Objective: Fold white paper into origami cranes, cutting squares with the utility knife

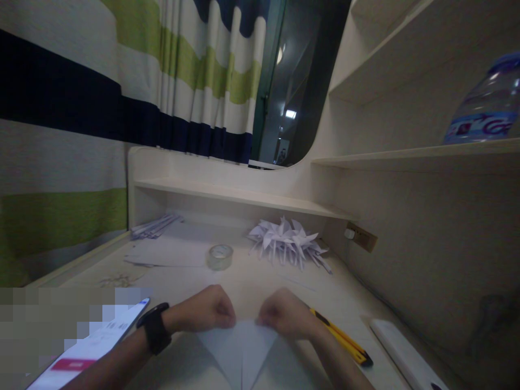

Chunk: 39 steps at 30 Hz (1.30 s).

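Note:
A folded white sheet of paper (240,352) lies at the front of the desk, tapering toward me with a crease or seam down its middle. My left hand (207,309), with a black watch on the wrist, is closed on the paper's upper left corner. At the upper right corner my right hand (284,313) pinches the same sheet. Just right of that wrist lies a yellow and black utility knife (343,338), partly behind the forearm. A roll of clear tape (220,257) rests beyond the left hand.
Paper pinwheels (284,238) are heaped at the back right. Flat white sheets (170,252) and rolled paper sticks (156,226) lie back left. A lit phone or tablet screen (97,346) is near the left forearm. A white case (406,352) is at right. A bottle (485,108) stands on the shelf.

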### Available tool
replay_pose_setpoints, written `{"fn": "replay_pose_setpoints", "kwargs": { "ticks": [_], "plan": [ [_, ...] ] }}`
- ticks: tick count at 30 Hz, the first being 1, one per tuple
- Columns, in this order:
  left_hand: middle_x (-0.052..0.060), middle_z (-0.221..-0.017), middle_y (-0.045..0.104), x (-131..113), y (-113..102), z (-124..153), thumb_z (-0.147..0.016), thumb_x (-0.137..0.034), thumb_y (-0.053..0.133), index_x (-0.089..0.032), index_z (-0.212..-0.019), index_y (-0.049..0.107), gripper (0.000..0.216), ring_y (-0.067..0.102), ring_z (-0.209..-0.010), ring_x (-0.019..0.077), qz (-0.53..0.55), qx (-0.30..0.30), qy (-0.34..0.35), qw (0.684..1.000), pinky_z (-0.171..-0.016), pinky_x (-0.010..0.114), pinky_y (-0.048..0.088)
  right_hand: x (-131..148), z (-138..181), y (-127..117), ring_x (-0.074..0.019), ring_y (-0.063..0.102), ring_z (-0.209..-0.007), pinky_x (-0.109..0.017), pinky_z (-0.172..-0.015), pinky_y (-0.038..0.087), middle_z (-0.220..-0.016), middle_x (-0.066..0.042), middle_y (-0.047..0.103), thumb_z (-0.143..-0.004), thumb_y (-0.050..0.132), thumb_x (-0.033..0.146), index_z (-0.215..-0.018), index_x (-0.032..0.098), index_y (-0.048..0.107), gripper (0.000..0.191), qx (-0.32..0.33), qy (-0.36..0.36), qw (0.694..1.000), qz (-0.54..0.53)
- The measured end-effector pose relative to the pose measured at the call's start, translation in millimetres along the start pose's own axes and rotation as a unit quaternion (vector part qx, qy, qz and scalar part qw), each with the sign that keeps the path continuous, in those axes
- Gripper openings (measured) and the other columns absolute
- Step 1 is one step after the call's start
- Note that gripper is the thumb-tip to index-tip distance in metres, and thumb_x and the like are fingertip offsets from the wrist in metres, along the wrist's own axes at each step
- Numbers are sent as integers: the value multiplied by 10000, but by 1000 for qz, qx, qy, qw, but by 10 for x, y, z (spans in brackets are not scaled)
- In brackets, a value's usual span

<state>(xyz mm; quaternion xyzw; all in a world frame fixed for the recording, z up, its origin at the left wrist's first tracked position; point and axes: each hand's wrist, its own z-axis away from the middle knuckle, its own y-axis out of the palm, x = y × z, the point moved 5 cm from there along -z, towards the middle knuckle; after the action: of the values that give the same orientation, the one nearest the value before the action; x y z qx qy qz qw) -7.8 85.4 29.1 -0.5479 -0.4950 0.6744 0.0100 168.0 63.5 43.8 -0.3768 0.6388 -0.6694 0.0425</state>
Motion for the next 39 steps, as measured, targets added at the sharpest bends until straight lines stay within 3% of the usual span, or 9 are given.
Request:
{"fn": "replay_pose_setpoints", "kwargs": {
  "ticks": [4,8,14,19,24,30,32,35,39],
  "plan": [
    [4,-578,626,24,24,18,-761,-322,592,-134,-672,713,240,489,-510,107,6,7,-3,1000,-492,201,362,-92,-20,28,-121,574,-552,-205,-534,359,-630,-4,714,-778,649,301,-773,165,772,184,45,11,999,10],
    [1,-590,627,30,100,-29,-765,-317,589,-140,-682,712,232,488,-527,111,5,7,2,1000,-490,203,357,6,-122,102,-130,623,-619,-201,-535,346,-741,-3,747,-768,672,412,-848,217,770,233,53,-12,998,45],
    [0,-573,614,-6,109,-14,-783,-320,590,-134,-676,704,243,478,-529,110,8,15,21,1000,-499,208,371,85,-243,250,-115,602,-572,-194,-567,378,-701,-29,741,-778,669,284,-782,156,766,161,58,-68,995,48],
    [1,-596,647,-66,-15,129,-769,-322,615,-145,-677,717,225,506,-520,106,8,24,4,1000,-516,204,401,27,-131,151,-112,614,-609,-178,-577,393,-737,-32,739,-815,634,230,-808,136,752,151,66,-94,993,12],
    [35,-691,721,-61,-71,269,-783,-340,618,-163,-721,750,229,597,-593,135,41,64,-7,997,-557,208,447,10,-23,50,-127,642,-693,-184,-626,407,-778,-34,741,-834,615,215,-834,160,744,140,67,-87,993,38],
    [60,-737,747,100,-226,417,-773,-325,650,-173,-742,763,192,662,-665,174,47,115,-42,991,-618,231,472,-31,33,33,-120,622,-658,-188,-612,396,-753,-20,734,-805,629,179,-798,157,739,113,62,-76,995,35],
    [56,-727,743,80,-308,409,-789,-334,635,-164,-734,754,215,654,-653,171,41,91,-44,994,-616,230,465,-49,35,17,-117,604,-627,-192,-596,387,-715,-17,725,-800,630,176,-769,149,739,116,49,-59,996,37],
    [26,-699,715,-108,-346,310,-861,-346,542,-156,-735,730,296,610,-617,142,-4,9,0,1000,-595,214,426,-19,18,29,-110,586,-595,-190,-571,375,-690,-14,718,-805,630,200,-751,142,738,134,48,-53,997,32],
    [11,-642,671,-377,-62,95,-801,-346,617,-150,-698,707,239,558,-576,133,-69,12,57,996,-533,206,364,69,-37,110,-112,596,-591,-183,-555,375,-707,-25,726,-793,614,177,-781,139,739,132,51,-78,996,12]
  ]
}}
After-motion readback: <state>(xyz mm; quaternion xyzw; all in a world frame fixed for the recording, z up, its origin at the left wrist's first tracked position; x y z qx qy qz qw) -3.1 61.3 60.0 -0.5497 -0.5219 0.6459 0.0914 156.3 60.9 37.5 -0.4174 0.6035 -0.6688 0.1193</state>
